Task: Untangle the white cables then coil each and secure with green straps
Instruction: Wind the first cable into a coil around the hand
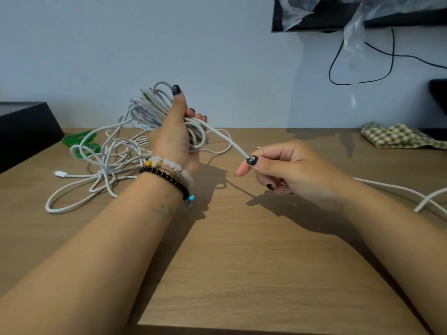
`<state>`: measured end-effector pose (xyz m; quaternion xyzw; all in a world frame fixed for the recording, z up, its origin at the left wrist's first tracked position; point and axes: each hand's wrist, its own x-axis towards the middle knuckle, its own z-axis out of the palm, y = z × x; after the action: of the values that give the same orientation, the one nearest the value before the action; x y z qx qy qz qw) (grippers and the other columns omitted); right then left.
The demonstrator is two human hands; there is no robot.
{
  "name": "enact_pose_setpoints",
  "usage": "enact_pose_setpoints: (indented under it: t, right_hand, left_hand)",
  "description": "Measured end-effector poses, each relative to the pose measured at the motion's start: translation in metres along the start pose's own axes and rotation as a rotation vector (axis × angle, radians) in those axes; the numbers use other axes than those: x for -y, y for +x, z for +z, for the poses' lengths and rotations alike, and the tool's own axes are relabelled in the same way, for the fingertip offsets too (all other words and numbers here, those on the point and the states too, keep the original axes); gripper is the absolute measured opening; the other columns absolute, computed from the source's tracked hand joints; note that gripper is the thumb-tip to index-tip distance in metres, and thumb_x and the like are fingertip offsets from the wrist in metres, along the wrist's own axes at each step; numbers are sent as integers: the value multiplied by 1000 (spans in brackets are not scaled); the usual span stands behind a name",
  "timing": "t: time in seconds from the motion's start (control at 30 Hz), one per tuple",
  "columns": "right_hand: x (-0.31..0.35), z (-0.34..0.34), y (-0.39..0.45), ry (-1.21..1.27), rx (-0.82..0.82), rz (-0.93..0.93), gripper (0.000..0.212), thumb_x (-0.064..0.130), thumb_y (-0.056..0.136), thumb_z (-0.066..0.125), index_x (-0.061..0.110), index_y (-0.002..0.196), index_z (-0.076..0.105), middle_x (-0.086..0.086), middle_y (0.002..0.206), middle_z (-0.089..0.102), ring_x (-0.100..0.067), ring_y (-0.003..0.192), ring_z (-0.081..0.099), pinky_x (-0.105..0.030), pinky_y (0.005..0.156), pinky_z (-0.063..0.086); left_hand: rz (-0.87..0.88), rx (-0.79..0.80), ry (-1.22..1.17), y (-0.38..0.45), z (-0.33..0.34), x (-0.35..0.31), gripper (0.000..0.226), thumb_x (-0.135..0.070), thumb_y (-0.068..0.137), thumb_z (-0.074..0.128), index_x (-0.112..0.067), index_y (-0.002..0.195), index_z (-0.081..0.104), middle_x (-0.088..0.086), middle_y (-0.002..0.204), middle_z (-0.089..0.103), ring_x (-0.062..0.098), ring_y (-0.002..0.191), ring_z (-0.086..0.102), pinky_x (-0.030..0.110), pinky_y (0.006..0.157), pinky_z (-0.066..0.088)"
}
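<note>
My left hand (175, 131) is raised above the wooden table (254, 274) and grips a coil of white cable (150, 107) looped around its fingers. One strand runs from the coil down to my right hand (290, 170), which pinches it between thumb and forefinger. The same cable trails on past my right wrist as a white cable tail (411, 192) at the right. A tangled heap of white cable (106, 163) lies on the table left of my left wrist, with a white plug (60, 174) at its edge. Green straps (79, 141) lie behind the heap.
A black box (24, 129) stands at the left edge of the table. A green checked cloth (399, 136) lies at the back right. On the wall hang a black shelf with clear plastic (338, 13) and black wires (362, 64).
</note>
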<state>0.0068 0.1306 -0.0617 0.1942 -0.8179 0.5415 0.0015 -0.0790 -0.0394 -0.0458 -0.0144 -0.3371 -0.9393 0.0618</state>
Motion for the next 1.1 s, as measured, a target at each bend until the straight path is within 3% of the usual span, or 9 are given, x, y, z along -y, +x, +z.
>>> enact_pose_setpoints:
  t: [0.23,0.33,0.43,0.53,0.67,0.83,0.97,1.1]
  right_hand:
    - [-4,0,-1,-44,131,143,23,19,96,55,16,91,78,-2,58,49,-11,45,37,-19,49,34]
    - [-7,0,1,-231,76,243,16,38,81,65,31,83,79,4,56,59,-8,52,44,-19,55,38]
    - [-12,-4,4,-346,-72,259,10,33,82,69,35,80,79,-5,77,73,-7,66,52,-25,65,40]
    - [-12,-8,5,-315,-242,213,12,25,83,73,31,74,79,0,74,73,-12,70,56,-29,67,43]
    - [-9,-10,7,-265,-385,127,9,22,80,76,29,75,76,5,78,75,-10,76,65,-27,72,51]
    - [-7,-11,5,-256,-434,40,6,20,81,75,24,79,78,4,76,74,-2,65,57,-13,59,43]
    - [-5,-12,4,-192,-469,-20,14,15,81,74,28,76,77,6,76,75,-10,72,65,-22,67,49]
    - [-4,-11,3,-185,-440,-54,10,13,82,73,21,81,79,2,79,75,-25,82,66,-33,70,52]
  left_hand:
    - [-90,52,-159,3,0,-15,35,-29,96,59,-14,66,47,-8,47,47,5,41,47,19,52,51]
    - [-133,192,18,-6,3,-10,30,-23,96,58,-15,69,49,-8,48,46,4,40,46,19,51,49]
    - [-99,359,319,-14,2,0,27,-15,93,61,-15,67,52,-5,47,46,8,38,45,22,49,47]
    - [-19,394,556,-17,-2,8,22,-9,88,68,-11,68,58,1,48,50,14,40,47,26,52,48]
    - [-27,410,695,-19,-5,14,17,-10,85,72,-7,74,59,4,52,53,16,44,49,26,54,49]
    - [-22,419,771,-19,-9,17,12,-10,85,72,-5,79,63,4,57,60,18,52,59,29,58,51]
    - [-120,422,710,-22,-6,19,2,-7,89,66,-5,89,66,9,79,74,18,72,72,28,61,57]
    - [-272,481,660,-26,-4,18,15,-15,92,63,0,94,61,14,82,74,22,69,72,31,64,59]
